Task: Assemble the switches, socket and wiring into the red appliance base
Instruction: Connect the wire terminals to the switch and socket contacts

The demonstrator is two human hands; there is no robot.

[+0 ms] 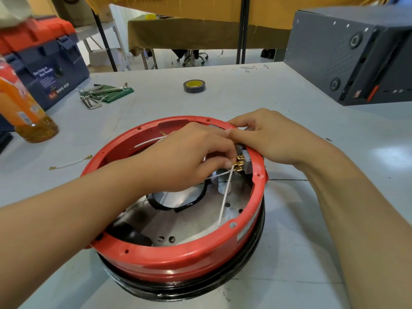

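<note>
Centrally: red appliance base (178, 262) on table (312, 241); left hand (187, 157) pinches white wire (225, 197) (brass terminals); right hand (267, 139) grips switch (246, 161) at far rim.

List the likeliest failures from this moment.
1. The left hand pinches a thin white wire at the brass terminals of the grey switch; a spade connector could bend.
2. The right hand only steadies the round red plastic base; pushing could shift it.
</note>
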